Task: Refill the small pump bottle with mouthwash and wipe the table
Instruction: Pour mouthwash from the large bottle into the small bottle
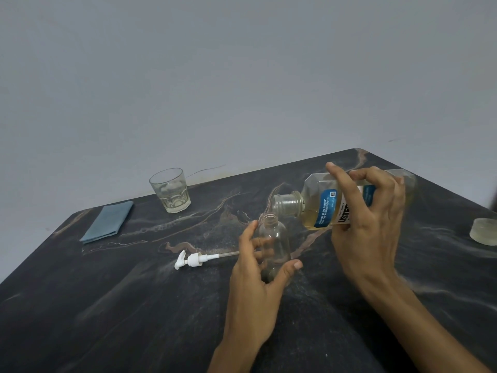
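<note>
Small pump bottle point(274, 246): one, clear plastic, upright on the dark marbled table point(134, 305), near centre. Neck open, pump off. It looks empty, though its lower part is hidden behind the thumb. The left hand point(258, 278) grips it, thumb across the front near the base, fingers curled round the far side and seen blurred through the plastic.

Mouthwash bottle point(336, 205): one, tipped close to horizontal, uncapped mouth just above and beside the small bottle's neck. Yellowish liquid pools along its lower side. No stream can be seen. Blue label, partly readable: "LISTE…" in large dark letters, the rest covered by fingers; smaller white text "…99.9% GERMS" and "…THE WHOLE MOUTH"; a small square code. The right hand point(368, 219) clamps it round the middle, fingers over the top, thumb beneath. The bottle's base end is blurred.

Pump head point(195, 259): one, white, lying on its side left of the small bottle, dip tube pointing toward the left hand.

Glass tumbler point(170, 191): one, at the far edge; contents unclear.

Blue cloth point(107, 222): one, folded, far left.

Pale round object point(485, 232): at the right edge, cut off, not identifiable.
</note>
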